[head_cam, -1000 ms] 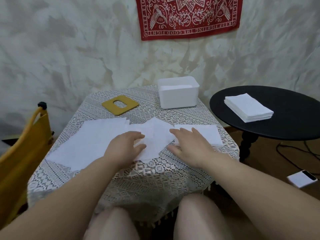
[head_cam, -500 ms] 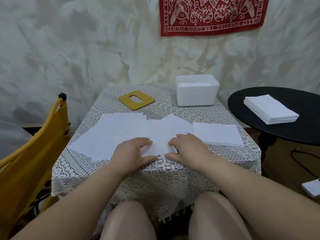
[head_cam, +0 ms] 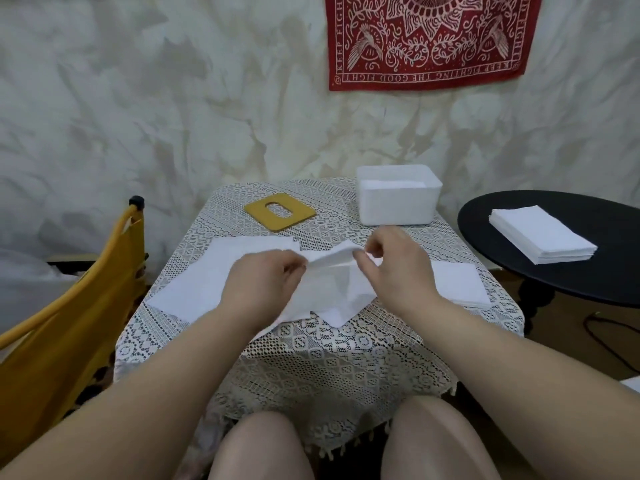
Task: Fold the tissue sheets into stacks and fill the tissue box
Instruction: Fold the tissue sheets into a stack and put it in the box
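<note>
The left hand (head_cam: 263, 284) and the right hand (head_cam: 391, 268) each pinch an upper corner of one tissue sheet (head_cam: 329, 289), fingers curled on the thin paper, which hangs slack and creased between them while its lower edge rests on the lace tablecloth (head_cam: 311, 358). The risk starts right there — tissue this soft tears if the two pinches pull apart too hard, and a crooked fold follows if one corner sits higher than the other when the sheet is laid down. Beneath and to the left lie the loose unfolded sheets (head_cam: 214, 275); the lifted sheet's trailing edge touches them and could drag one askew or off the table edge. A folded stack (head_cam: 457, 285) sits just beside the right wrist, near enough for the forearm to nudge it. Farther back stand the white tissue box (head_cam: 398, 199), open and already partly filled, and its yellow lid (head_cam: 280, 212) — both well clear. A spare tissue stack (head_cam: 540, 242) waits on the black side table (head_cam: 519, 275).
</note>
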A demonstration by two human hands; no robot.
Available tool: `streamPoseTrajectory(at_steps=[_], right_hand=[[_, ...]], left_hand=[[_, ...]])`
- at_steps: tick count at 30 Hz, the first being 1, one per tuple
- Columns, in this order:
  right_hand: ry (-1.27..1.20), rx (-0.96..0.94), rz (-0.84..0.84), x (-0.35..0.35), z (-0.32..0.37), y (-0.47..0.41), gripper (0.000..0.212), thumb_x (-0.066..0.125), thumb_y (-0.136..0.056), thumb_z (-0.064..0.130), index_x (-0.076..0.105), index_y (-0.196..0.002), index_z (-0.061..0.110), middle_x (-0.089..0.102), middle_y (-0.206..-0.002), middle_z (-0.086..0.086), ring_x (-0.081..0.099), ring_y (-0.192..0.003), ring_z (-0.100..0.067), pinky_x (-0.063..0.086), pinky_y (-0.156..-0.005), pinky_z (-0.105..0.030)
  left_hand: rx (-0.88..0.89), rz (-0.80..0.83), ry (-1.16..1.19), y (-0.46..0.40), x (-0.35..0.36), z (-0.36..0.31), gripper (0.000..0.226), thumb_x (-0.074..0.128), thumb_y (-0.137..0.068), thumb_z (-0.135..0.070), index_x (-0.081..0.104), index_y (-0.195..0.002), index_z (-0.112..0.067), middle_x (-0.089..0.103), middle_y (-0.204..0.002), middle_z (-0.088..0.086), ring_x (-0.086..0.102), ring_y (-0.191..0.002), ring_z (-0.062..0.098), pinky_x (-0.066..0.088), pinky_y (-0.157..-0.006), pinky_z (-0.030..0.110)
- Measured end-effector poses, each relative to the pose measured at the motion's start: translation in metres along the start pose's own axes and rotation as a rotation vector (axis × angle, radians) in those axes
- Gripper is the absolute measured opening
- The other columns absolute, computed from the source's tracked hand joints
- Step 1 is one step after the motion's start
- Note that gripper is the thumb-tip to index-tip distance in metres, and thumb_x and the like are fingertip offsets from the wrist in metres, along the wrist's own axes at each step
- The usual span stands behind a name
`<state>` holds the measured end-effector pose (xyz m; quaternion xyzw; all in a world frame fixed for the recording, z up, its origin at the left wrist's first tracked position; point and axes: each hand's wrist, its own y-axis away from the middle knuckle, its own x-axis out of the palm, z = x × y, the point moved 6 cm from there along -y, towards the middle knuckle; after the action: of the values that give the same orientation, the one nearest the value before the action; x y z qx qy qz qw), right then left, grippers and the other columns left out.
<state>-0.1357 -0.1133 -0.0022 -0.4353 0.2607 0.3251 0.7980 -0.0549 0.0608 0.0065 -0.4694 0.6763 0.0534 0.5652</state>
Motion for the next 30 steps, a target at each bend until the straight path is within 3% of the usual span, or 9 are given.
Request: streamPoseTrajectory(at_steps=[3, 6, 9, 11, 16, 20, 25, 27, 30], right_hand=[[-0.191, 0.102, -0.105, -0.015, 0.011, -0.005, 0.023, 0.06, -0.087, 0.03, 0.047, -0.072, 0.018, 0.052, -0.066, 0.006, 0.049, -0.066, -0.018, 0.03, -0.06, -0.032], [-0.292, 0.035, -0.057, -0.018, 0.026, -0.001, 0.013, 0.064, -0.086, 0.027, 0.058, -0.079, 0.018, 0.061, -0.077, 0.006, 0.055, -0.075, -0.015, 0.041, -0.072, -0.031], [-0.26, -0.011, 0.031, -0.019, 0.029, 0.003, 0.024, 0.064, -0.087, 0.03, 0.063, -0.109, 0.019, 0.064, -0.112, 0.006, 0.054, -0.105, -0.013, 0.034, -0.086, -0.021], [-0.239, -0.008, 0.072, -0.02, 0.028, 0.004, 0.034, 0.064, -0.087, 0.034, 0.06, -0.119, 0.023, 0.061, -0.12, 0.009, 0.051, -0.113, -0.01, 0.031, -0.088, -0.018], [-0.278, 0.023, 0.181, -0.014, 0.021, 0.007, 0.017, 0.067, -0.085, 0.032, 0.067, -0.101, 0.028, 0.067, -0.101, 0.013, 0.059, -0.099, -0.006, 0.042, -0.089, -0.023], [-0.262, 0.013, 0.175, -0.016, 0.015, 0.004, 0.004, 0.065, -0.086, 0.025, 0.069, -0.085, 0.026, 0.066, -0.08, 0.013, 0.059, -0.078, -0.007, 0.042, -0.071, -0.022], [-0.196, -0.013, 0.191, -0.026, 0.01, 0.002, 0.005, 0.065, -0.086, 0.027, 0.069, -0.086, 0.024, 0.064, -0.078, 0.01, 0.058, -0.079, -0.01, 0.041, -0.069, -0.025], [-0.206, -0.016, 0.198, -0.031, 0.008, 0.0, 0.005, 0.067, -0.086, 0.026, 0.07, -0.085, 0.022, 0.065, -0.079, 0.008, 0.059, -0.079, -0.011, 0.044, -0.072, -0.026], [-0.207, -0.009, 0.206, -0.04, 0.002, -0.001, 0.004, 0.068, -0.084, 0.026, 0.069, -0.082, 0.023, 0.066, -0.077, 0.008, 0.06, -0.077, -0.01, 0.046, -0.072, -0.026]], left_hand=[[-0.153, -0.089, 0.248, -0.02, -0.025, -0.004, 0.02, 0.058, -0.091, -0.023, 0.069, -0.108, -0.027, 0.065, -0.077, -0.012, 0.057, -0.073, 0.006, 0.039, -0.063, 0.015], [-0.217, -0.095, 0.419, -0.032, -0.033, -0.009, 0.034, 0.053, -0.089, -0.015, 0.062, -0.117, -0.03, 0.053, -0.062, -0.011, 0.049, -0.054, -0.002, 0.033, -0.05, 0.01], [-0.188, -0.07, 0.483, -0.031, -0.032, -0.017, 0.036, 0.053, -0.089, -0.013, 0.061, -0.12, -0.029, 0.054, -0.067, -0.011, 0.05, -0.059, -0.004, 0.036, -0.057, 0.015], [-0.165, -0.058, 0.519, -0.026, -0.028, -0.022, 0.034, 0.054, -0.09, -0.013, 0.061, -0.118, -0.031, 0.055, -0.069, -0.013, 0.052, -0.063, -0.005, 0.037, -0.061, 0.015], [-0.163, -0.079, 0.652, -0.02, -0.02, -0.028, 0.031, 0.057, -0.091, -0.009, 0.062, -0.113, -0.029, 0.061, -0.071, -0.014, 0.055, -0.064, -0.008, 0.043, -0.065, 0.011], [-0.178, -0.091, 0.667, -0.019, -0.016, -0.028, 0.026, 0.059, -0.09, -0.009, 0.066, -0.105, -0.028, 0.061, -0.072, -0.014, 0.056, -0.067, -0.005, 0.046, -0.069, 0.016], [-0.074, -0.061, 0.413, -0.022, -0.018, -0.037, 0.014, 0.066, -0.085, -0.02, 0.066, -0.087, -0.034, 0.059, -0.095, -0.012, 0.057, -0.08, 0.006, 0.041, -0.075, 0.024], [-0.02, -0.04, 0.331, -0.027, -0.02, -0.042, 0.016, 0.068, -0.084, -0.021, 0.063, -0.079, -0.035, 0.058, -0.097, -0.011, 0.056, -0.084, 0.006, 0.039, -0.077, 0.021], [-0.001, 0.033, 0.349, -0.034, -0.015, -0.048, 0.013, 0.067, -0.085, -0.017, 0.064, -0.077, -0.027, 0.063, -0.081, -0.015, 0.058, -0.08, 0.004, 0.036, -0.066, 0.004]])
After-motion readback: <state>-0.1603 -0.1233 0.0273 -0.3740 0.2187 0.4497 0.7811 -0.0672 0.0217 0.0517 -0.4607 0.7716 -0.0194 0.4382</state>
